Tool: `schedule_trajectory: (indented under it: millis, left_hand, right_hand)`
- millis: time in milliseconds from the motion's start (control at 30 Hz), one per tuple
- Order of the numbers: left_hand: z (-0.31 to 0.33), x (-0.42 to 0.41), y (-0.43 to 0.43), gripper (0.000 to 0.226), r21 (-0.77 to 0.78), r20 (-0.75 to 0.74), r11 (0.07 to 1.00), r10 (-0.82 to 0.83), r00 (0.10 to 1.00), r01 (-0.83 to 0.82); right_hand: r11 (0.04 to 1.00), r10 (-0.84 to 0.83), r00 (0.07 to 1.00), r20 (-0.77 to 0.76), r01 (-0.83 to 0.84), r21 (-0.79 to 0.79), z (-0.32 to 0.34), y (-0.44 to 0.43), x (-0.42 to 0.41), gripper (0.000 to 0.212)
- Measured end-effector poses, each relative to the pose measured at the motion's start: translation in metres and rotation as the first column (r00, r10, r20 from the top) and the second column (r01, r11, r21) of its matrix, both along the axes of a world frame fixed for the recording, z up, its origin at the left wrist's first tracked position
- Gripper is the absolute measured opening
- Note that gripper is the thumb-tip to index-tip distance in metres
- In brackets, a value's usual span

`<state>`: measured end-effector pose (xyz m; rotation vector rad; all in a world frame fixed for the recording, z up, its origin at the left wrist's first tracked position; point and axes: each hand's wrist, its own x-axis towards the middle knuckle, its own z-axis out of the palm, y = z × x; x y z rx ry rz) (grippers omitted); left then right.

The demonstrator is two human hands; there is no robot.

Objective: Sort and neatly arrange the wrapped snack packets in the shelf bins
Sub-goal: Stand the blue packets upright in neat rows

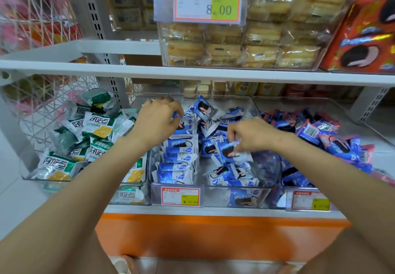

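Lining up snacks in the middle bin point(215, 198).

We are mid-sort. Our left hand point(158, 120) curls its grip over the far end of the upright row point(178, 160) along the bin's left side, steadying it. Our right hand point(252, 135) has its grip pinched on one loose packet point(229, 152) above the jumbled heap point(226, 175) on the bin's right. Green packets point(94, 132) lie to the left, pink-edged packets point(333, 143) to the right. Next, we judge, the packet needs turning on edge to match the row, then slipping in without toppling its neighbours.
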<state>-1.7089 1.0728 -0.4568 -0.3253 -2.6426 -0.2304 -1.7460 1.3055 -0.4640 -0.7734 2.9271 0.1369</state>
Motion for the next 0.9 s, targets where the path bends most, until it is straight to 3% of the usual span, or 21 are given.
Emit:
schedule_trajectory:
  millis: [67,133,233,300,433,667,733,800,900]
  left_hand:
    - [0.0,0.0,0.001,0.018,0.037,-0.003,0.999,-0.026,1.0,0.026]
    - [0.0,0.001,0.003,0.017,0.056,0.0,0.997,-0.057,0.998,0.057]
    - [-0.002,0.001,0.009,0.015,0.059,0.0,0.991,-0.119,0.993,0.118]
    - [-0.003,0.0,0.013,0.015,0.044,-0.002,0.986,-0.158,0.987,0.158]
    - [-0.005,-0.002,0.021,0.016,-0.009,-0.002,0.981,-0.195,0.981,0.195]
    - [-0.009,-0.002,0.033,0.015,-0.04,0.089,0.97,-0.236,0.968,0.24]
    - [-0.009,0.0,0.038,0.015,0.005,0.173,0.958,-0.284,0.943,0.287]
    - [-0.008,0.0,0.048,0.02,0.043,0.33,0.937,-0.341,0.88,0.347]
    - [-0.012,-0.007,0.07,0.036,-0.073,0.62,0.899,-0.299,0.726,0.432]
  right_hand:
    - [0.966,-0.091,0.996,0.009,0.091,-0.24,0.017,0.003,-0.011,0.02]
    - [0.82,-0.189,0.979,0.079,0.201,-0.536,0.027,0.004,-0.033,0.017]
    - [0.664,-0.286,0.957,0.045,0.232,-0.71,0.023,0.002,-0.076,0.016]
    - [0.692,-0.316,0.949,-0.001,0.23,-0.684,0.013,0.001,-0.094,0.005]
    - [0.783,-0.319,0.938,-0.135,0.18,-0.595,0.0,-0.002,-0.106,0.019]
    - [0.861,-0.325,0.906,-0.272,0.165,-0.481,0.015,0.01,-0.082,0.02]
    - [0.869,-0.289,0.918,-0.272,0.133,-0.476,0.023,0.016,-0.06,0.018]
    - [0.865,-0.202,0.964,-0.172,0.093,-0.493,0.03,0.023,-0.034,0.018]
    - [0.9,-0.078,0.99,-0.12,0.018,-0.436,0.025,0.033,-0.001,0.016]
